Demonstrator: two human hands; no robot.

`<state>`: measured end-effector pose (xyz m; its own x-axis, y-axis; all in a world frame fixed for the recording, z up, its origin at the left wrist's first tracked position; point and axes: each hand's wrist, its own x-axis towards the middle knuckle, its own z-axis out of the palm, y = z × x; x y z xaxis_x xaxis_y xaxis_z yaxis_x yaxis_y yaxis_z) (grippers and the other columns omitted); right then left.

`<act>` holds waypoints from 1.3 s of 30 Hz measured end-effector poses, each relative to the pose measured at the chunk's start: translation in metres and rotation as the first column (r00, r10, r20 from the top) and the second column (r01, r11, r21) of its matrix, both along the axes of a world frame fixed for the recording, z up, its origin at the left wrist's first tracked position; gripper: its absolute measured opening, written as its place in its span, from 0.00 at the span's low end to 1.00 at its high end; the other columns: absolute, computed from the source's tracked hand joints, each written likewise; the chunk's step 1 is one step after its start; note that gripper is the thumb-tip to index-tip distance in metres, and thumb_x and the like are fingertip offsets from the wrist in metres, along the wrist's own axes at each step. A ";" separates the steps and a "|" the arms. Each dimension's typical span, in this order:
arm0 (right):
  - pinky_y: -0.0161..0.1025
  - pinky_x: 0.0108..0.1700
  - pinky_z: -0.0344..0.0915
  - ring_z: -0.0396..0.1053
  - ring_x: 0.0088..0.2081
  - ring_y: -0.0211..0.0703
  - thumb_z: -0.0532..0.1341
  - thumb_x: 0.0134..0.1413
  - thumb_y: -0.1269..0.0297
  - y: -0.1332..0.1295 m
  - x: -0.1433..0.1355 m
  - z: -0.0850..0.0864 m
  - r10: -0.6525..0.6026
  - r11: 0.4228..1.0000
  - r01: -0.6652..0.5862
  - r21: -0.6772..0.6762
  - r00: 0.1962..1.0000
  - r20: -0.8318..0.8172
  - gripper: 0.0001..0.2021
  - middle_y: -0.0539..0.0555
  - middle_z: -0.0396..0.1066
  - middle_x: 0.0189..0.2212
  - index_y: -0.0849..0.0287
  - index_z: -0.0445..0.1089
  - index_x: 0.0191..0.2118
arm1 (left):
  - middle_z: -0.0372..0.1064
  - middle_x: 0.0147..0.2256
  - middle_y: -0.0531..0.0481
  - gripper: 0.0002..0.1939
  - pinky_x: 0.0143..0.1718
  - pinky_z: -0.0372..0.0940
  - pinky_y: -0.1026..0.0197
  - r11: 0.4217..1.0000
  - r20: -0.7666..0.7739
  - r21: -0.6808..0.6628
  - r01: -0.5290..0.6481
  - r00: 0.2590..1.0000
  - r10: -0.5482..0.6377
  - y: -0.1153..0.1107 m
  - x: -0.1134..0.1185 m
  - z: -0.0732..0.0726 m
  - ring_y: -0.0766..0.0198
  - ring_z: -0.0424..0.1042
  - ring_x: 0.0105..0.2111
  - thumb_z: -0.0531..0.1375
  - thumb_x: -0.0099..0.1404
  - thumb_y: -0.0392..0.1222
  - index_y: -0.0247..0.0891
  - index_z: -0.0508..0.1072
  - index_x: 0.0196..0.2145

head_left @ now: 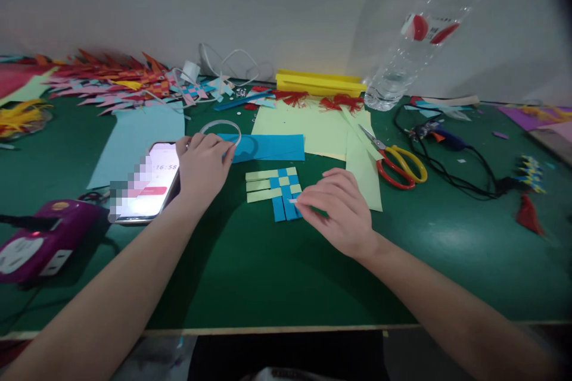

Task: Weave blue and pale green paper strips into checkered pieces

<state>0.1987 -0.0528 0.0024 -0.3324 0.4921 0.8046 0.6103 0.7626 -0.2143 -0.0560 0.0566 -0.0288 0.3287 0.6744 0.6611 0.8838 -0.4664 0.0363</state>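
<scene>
My left hand (203, 166) is closed on a thin, pale roll of tape (238, 134), beside the lit phone (154, 190). Between the thumb and fingertips of my right hand (342, 211) is a small white strip (292, 200), pinched at its end. That strip is over the lower right part of a woven paper piece (281, 183), made of pale green and blue strips crossing each other, with loose ends pointing left and toward me. Behind the weave lies a folded blue paper strip (277, 147).
Pale green sheets (286, 122), scissors (397, 161) with red and yellow handles, and a tall plastic bottle (402, 71) are behind my right hand. A purple power socket (49, 238) sits at left. Black cables (473, 166) run along the right.
</scene>
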 end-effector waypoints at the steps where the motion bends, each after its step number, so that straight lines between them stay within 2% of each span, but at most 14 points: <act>1: 0.43 0.45 0.66 0.71 0.35 0.37 0.64 0.52 0.72 0.000 0.000 0.000 -0.003 1.000 0.003 0.001 1.000 -0.006 0.08 0.47 0.76 0.32 0.54 0.69 0.38 | 0.71 0.33 0.47 0.09 0.42 0.53 0.46 1.000 -0.006 0.021 0.007 1.000 -0.006 0.000 0.000 0.000 0.53 0.66 0.37 0.53 0.67 0.44 0.44 0.72 0.33; 7: 0.42 0.44 0.66 0.70 0.33 0.36 0.63 0.53 0.70 0.001 -0.001 -0.001 -0.014 1.000 0.014 -0.005 1.000 -0.011 0.06 0.46 0.74 0.29 0.54 0.68 0.37 | 0.70 0.33 0.46 0.09 0.42 0.52 0.45 1.000 0.006 -0.008 0.012 1.000 -0.012 -0.001 0.000 0.000 0.52 0.66 0.37 0.53 0.67 0.44 0.45 0.73 0.33; 11: 0.42 0.42 0.67 0.70 0.35 0.38 0.63 0.53 0.69 0.002 0.001 -0.002 -0.017 1.000 0.017 0.003 1.000 0.007 0.07 0.50 0.72 0.31 0.55 0.69 0.39 | 0.70 0.32 0.48 0.08 0.42 0.53 0.47 1.000 -0.037 0.026 0.003 0.999 -0.002 0.000 -0.001 -0.002 0.53 0.66 0.36 0.54 0.67 0.45 0.44 0.72 0.33; 14: 0.41 0.40 0.69 0.70 0.37 0.39 0.63 0.53 0.69 0.002 0.003 -0.003 0.015 1.000 -0.014 -0.022 1.000 0.019 0.06 0.52 0.72 0.33 0.58 0.70 0.38 | 0.70 0.34 0.46 0.08 0.42 0.54 0.47 0.999 -0.037 0.033 0.002 0.999 -0.001 0.000 0.001 0.001 0.52 0.66 0.37 0.55 0.66 0.45 0.44 0.71 0.40; 17: 0.40 0.41 0.70 0.71 0.40 0.39 0.62 0.54 0.71 0.003 0.003 -0.004 0.061 0.996 -0.061 -0.065 0.998 0.004 0.05 0.54 0.74 0.37 0.58 0.71 0.38 | 0.70 0.39 0.43 0.15 0.43 0.54 0.47 0.999 -0.001 0.041 0.028 1.000 -0.028 -0.007 0.009 0.009 0.49 0.66 0.40 0.55 0.66 0.46 0.43 0.67 0.49; 19: 0.40 0.42 0.70 0.72 0.41 0.40 0.61 0.54 0.72 0.003 0.003 -0.005 0.082 0.992 -0.081 -0.092 0.997 0.002 0.06 0.54 0.75 0.38 0.59 0.71 0.39 | 0.70 0.41 0.44 0.13 0.44 0.54 0.48 0.995 0.004 0.026 0.093 0.996 -0.093 -0.017 0.017 0.016 0.50 0.66 0.42 0.55 0.66 0.44 0.43 0.68 0.48; 21: 0.40 0.41 0.71 0.73 0.39 0.39 0.61 0.54 0.72 0.004 0.003 -0.006 0.083 0.988 -0.080 -0.133 0.996 0.019 0.06 0.53 0.76 0.35 0.60 0.71 0.39 | 0.71 0.39 0.47 0.09 0.44 0.56 0.49 0.966 -0.017 -0.018 0.257 0.966 -0.257 -0.031 0.028 0.024 0.53 0.68 0.41 0.55 0.66 0.41 0.43 0.69 0.44; 24: 0.39 0.39 0.70 0.72 0.35 0.38 0.60 0.56 0.71 0.004 0.003 -0.008 0.064 0.980 -0.054 -0.193 0.997 0.045 0.05 0.52 0.77 0.32 0.59 0.72 0.38 | 0.72 0.38 0.49 0.09 0.47 0.56 0.50 0.856 -0.026 -0.111 0.505 0.860 -0.510 -0.054 0.044 0.034 0.57 0.69 0.40 0.56 0.65 0.41 0.42 0.70 0.43; 26: 0.39 0.38 0.70 0.72 0.34 0.39 0.59 0.57 0.70 0.004 0.003 -0.009 0.057 0.978 -0.047 -0.205 0.997 0.044 0.05 0.53 0.76 0.32 0.59 0.72 0.37 | 0.72 0.39 0.48 0.10 0.48 0.56 0.49 0.795 -0.026 -0.130 0.593 0.799 -0.600 -0.065 0.051 0.038 0.57 0.70 0.40 0.57 0.64 0.42 0.39 0.69 0.43; 31: 0.37 0.37 0.68 0.71 0.34 0.38 0.59 0.57 0.70 0.004 0.003 -0.010 0.066 0.978 -0.052 -0.204 0.996 0.062 0.04 0.53 0.76 0.32 0.61 0.71 0.38 | 0.74 0.36 0.52 0.05 0.45 0.57 0.52 0.804 -0.016 -0.066 0.591 0.805 -0.593 -0.068 0.051 0.038 0.61 0.71 0.37 0.60 0.62 0.37 0.41 0.69 0.38; 39: 0.35 0.37 0.68 0.72 0.34 0.37 0.59 0.57 0.69 0.005 0.003 -0.010 0.071 0.970 -0.054 -0.237 0.995 0.065 0.04 0.53 0.76 0.32 0.61 0.72 0.37 | 0.73 0.34 0.53 0.04 0.45 0.57 0.54 0.789 0.011 -0.109 0.604 0.795 -0.607 -0.066 0.050 0.036 0.64 0.70 0.35 0.59 0.63 0.35 0.41 0.68 0.36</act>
